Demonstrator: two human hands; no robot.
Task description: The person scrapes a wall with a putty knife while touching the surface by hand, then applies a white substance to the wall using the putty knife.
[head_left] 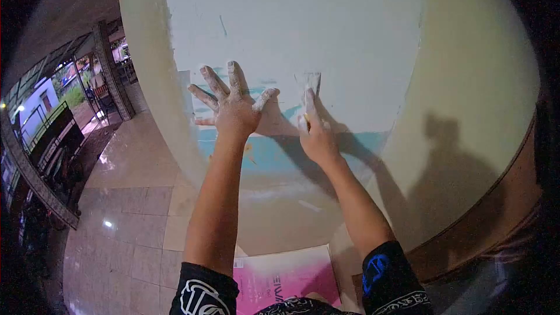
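Note:
My left hand lies against the wall with its fingers spread wide, and white powder or paste coats the fingertips. To its right, my right hand is closed around a small putty knife, whose flat blade touches the wall. A large white patch covers the upper part of the wall. Below and between my hands, a band of turquoise paint shows, with a small orange mark near my left wrist.
A pink and white box lies at the wall's foot. Tiled floor stretches left towards a pillar and a metal railing. Shadows of my arms and head fall on the wall at right.

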